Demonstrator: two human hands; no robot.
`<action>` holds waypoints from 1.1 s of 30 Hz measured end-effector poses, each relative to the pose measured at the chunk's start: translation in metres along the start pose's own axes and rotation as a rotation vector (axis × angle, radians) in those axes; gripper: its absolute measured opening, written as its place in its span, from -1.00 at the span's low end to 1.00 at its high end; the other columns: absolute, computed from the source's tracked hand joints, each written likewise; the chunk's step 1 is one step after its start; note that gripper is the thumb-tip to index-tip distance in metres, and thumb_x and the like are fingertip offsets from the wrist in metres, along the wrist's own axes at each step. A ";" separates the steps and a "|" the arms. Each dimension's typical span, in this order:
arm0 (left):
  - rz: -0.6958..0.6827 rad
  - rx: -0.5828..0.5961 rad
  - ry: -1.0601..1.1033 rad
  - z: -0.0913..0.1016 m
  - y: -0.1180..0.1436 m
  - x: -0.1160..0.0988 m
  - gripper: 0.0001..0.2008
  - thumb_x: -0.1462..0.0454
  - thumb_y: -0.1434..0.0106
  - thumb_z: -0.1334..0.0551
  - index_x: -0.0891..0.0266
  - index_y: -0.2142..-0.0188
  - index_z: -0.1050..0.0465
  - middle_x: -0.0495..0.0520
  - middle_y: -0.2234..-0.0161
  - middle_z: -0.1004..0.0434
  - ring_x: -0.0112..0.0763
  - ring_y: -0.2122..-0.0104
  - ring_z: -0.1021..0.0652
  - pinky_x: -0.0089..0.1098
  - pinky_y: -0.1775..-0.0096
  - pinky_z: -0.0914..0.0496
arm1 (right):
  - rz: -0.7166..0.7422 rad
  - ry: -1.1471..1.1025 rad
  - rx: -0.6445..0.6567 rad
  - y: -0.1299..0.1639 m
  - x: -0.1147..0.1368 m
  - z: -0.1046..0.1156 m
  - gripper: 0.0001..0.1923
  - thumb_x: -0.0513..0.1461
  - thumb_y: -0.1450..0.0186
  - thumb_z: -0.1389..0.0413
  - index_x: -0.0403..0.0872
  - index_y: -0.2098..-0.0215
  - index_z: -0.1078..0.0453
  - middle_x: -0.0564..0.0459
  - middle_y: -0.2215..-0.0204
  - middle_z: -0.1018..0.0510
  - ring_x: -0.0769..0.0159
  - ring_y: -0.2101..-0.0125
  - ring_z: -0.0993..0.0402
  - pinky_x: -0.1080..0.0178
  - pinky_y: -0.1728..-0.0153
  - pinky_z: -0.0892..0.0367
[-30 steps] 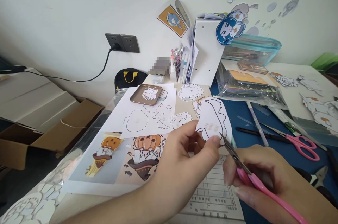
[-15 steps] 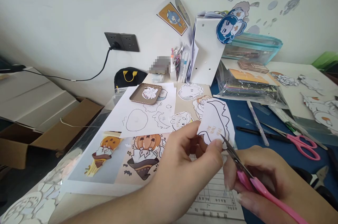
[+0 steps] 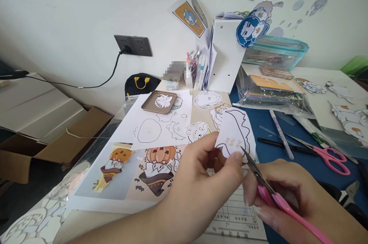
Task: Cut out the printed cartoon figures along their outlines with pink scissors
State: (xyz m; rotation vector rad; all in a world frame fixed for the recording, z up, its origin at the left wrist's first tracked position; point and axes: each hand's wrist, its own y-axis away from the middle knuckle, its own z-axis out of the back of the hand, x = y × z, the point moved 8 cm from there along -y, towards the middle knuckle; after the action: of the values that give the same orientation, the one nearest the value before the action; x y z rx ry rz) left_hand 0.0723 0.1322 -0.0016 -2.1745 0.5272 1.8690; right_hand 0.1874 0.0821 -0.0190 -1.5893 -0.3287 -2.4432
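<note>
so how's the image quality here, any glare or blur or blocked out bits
All in the head view: light is soft across the wall, dimmer below the cardboard box; glare streaks the clear plastic bag; a pixelated patch masks something at the back; the paper and scissors look fairly crisp, but the printed form is too soft to read.

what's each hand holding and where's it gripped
The left hand pinches a piece of white paper near its lower edge, thumb on the near face; the right hand holds pink scissors by the handles.
</note>
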 end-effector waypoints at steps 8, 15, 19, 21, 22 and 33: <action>0.016 -0.015 -0.023 0.002 0.001 0.001 -0.74 0.23 -0.19 -0.16 0.18 0.57 -0.12 -0.13 0.63 -0.15 -0.54 0.60 -0.23 -0.43 0.52 -0.14 | -0.030 0.009 -0.052 -0.002 -0.005 0.001 -0.94 -0.27 -0.20 -0.07 0.03 0.43 -0.32 0.20 0.60 -0.33 0.39 0.60 -0.30 0.33 0.60 -0.25; 0.006 -0.004 -0.023 0.002 0.002 0.001 -0.74 0.24 -0.21 -0.15 0.19 0.56 -0.13 -0.14 0.63 -0.14 -0.55 0.60 -0.22 -0.44 0.54 -0.13 | -0.065 -0.017 -0.021 0.000 -0.004 0.000 -0.93 -0.28 -0.19 -0.05 0.02 0.42 -0.35 0.21 0.61 -0.31 0.41 0.62 -0.27 0.35 0.62 -0.23; 0.000 0.013 -0.015 0.001 0.001 0.001 -0.74 0.26 -0.23 -0.14 0.19 0.56 -0.14 -0.14 0.63 -0.15 -0.55 0.60 -0.22 -0.45 0.54 -0.13 | -0.064 0.012 -0.050 0.004 -0.008 0.003 -0.93 -0.30 -0.17 -0.07 0.01 0.40 -0.36 0.20 0.58 -0.32 0.40 0.60 -0.29 0.33 0.60 -0.26; 0.009 0.012 -0.018 0.002 0.000 0.001 -0.76 0.26 -0.23 -0.14 0.20 0.55 -0.16 -0.14 0.62 -0.15 -0.55 0.60 -0.22 -0.45 0.54 -0.13 | -0.058 0.016 -0.059 0.003 -0.008 0.004 -0.93 -0.30 -0.17 -0.08 0.01 0.40 -0.36 0.20 0.59 -0.32 0.39 0.60 -0.30 0.33 0.60 -0.27; 0.014 0.010 -0.023 0.002 0.000 0.002 -0.76 0.26 -0.23 -0.15 0.20 0.54 -0.18 -0.13 0.62 -0.16 -0.55 0.60 -0.22 -0.45 0.54 -0.13 | -0.063 0.014 -0.050 0.001 -0.008 0.003 -0.94 -0.29 -0.18 -0.08 0.02 0.41 -0.35 0.20 0.60 -0.31 0.39 0.60 -0.30 0.33 0.60 -0.27; -0.002 0.015 0.005 0.001 0.001 0.001 -0.78 0.27 -0.27 -0.15 0.22 0.51 -0.25 -0.13 0.62 -0.21 -0.55 0.60 -0.23 -0.47 0.54 -0.14 | -0.067 0.024 -0.027 -0.002 -0.004 0.002 -0.95 -0.27 -0.21 -0.08 0.00 0.42 -0.34 0.21 0.60 -0.28 0.39 0.60 -0.26 0.32 0.59 -0.23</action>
State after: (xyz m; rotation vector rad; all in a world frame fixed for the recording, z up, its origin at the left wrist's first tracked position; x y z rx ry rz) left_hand 0.0709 0.1315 -0.0031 -2.1704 0.5384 1.8528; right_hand 0.1907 0.0849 -0.0222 -1.5835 -0.3522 -2.5252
